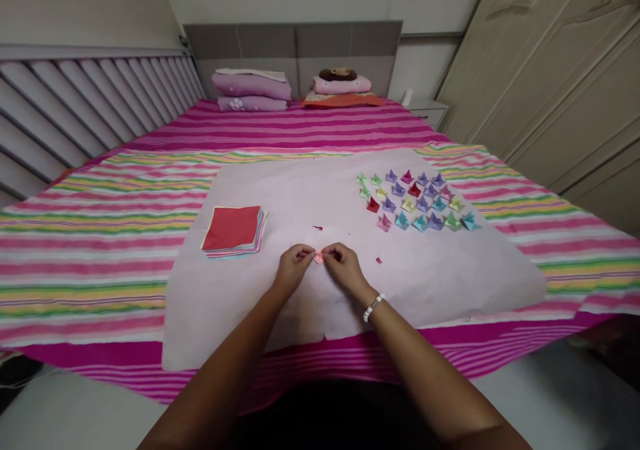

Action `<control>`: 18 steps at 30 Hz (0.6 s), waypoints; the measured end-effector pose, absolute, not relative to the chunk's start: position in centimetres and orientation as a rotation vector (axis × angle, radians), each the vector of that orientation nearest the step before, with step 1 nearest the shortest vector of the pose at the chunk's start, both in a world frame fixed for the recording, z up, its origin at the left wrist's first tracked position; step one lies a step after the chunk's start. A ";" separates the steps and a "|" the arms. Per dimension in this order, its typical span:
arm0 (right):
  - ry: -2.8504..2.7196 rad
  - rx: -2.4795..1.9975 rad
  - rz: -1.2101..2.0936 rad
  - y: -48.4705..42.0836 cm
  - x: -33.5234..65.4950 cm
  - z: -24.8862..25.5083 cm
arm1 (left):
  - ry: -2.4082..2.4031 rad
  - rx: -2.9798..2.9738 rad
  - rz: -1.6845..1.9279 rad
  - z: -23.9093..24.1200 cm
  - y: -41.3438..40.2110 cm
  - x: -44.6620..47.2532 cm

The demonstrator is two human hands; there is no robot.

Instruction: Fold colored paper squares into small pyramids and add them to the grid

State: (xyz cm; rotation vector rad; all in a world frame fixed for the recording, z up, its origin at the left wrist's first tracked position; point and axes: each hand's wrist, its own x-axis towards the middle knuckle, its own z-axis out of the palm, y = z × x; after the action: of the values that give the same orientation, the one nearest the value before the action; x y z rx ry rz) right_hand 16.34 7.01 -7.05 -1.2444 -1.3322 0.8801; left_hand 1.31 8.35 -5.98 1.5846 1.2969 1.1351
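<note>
A small pink folded paper (319,257) is pinched between my two hands, just above the pale sheet (280,190) on the bed. My left hand (294,265) grips its left edge with thumb and finger. On the opposite edge, the fingertips of my right hand (345,263) are closed on the same paper; a white beaded bracelet (374,307) circles that wrist. Beyond the hands lies a tiny dark red scrap (318,228), and another red scrap (379,261) rests to the right. The exact folds of the pink paper are too small to make out.
At left sits a stack of square coloured paper (233,228), red on top. Several rows of small folded paper pieces (423,203) stand at right. Folded purple bedding (253,87) and a pink pillow (343,86) lie by the headboard (295,40). A slatted rail (95,100) runs along the left.
</note>
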 end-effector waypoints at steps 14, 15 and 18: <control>-1.297 -1.219 0.870 6.3 16.0 -7.1 | 1.379 1.535 1.157 -6.2 8.2 1.8; -1.292 -1.217 0.872 6.3 16.1 -7.2 | 1.386 1.539 1.159 -6.2 8.3 1.8; -1.275 -1.209 0.872 6.1 16.1 -7.6 | 1.398 1.575 1.158 -6.1 8.4 1.6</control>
State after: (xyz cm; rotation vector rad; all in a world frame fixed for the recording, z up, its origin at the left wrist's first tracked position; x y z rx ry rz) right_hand 16.12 6.15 -7.58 -1.2086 -1.2754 0.8718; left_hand 1.55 8.38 -6.12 1.5753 1.3983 1.1581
